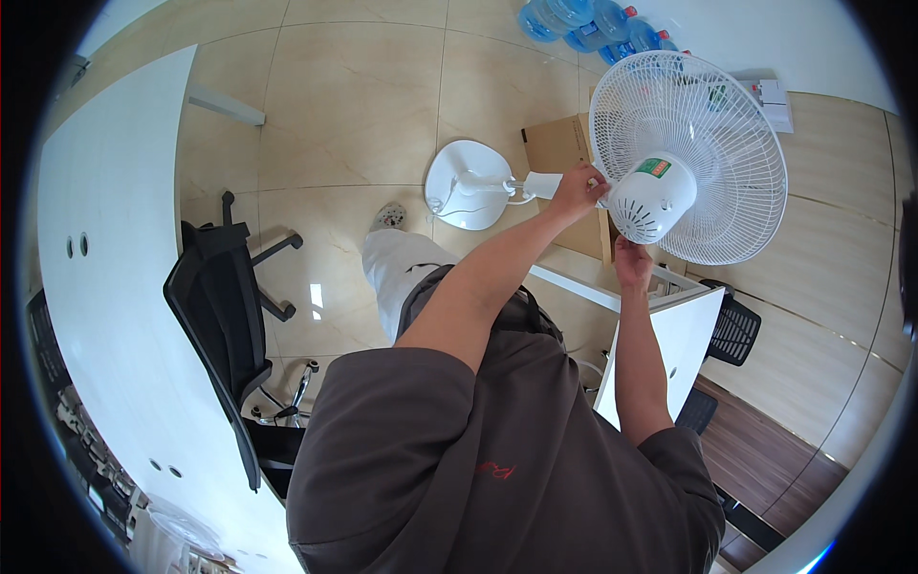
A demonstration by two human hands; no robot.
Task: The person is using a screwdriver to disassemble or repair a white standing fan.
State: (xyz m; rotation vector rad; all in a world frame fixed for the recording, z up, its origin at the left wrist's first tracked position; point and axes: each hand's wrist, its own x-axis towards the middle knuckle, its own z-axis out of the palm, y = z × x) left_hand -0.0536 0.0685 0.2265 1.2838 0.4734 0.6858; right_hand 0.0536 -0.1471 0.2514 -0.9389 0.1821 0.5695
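The person stood over a white pedestal fan, and both hands were up on it. The left hand was curled around the fan's neck, right where the white pole met the back of the head, fingers wrapped tight on it. The right hand came up from below, pressed against the underside of the rounded motor housing; whether those fingers were gripping or just propping it, I could not tell from where I was.

The fan head itself was tipped, its round wire grille facing away from the person, a small green sticker on the back of the housing. The pole ran down and away to the round white base, which sat on the pale tiled floor, with a cord looped on top of it. Just behind the fan leaned a flat brown cardboard box.

The person wore a dark grey shirt and light trousers, one shoe planted near the base. Below the right arm stood a white bench. Off to the left, a black office chair sat against a long white bench. Far up by the wall, a cluster of blue water bottles lay together, well apart from the fan. A black slotted basket sat to the right on the floor.
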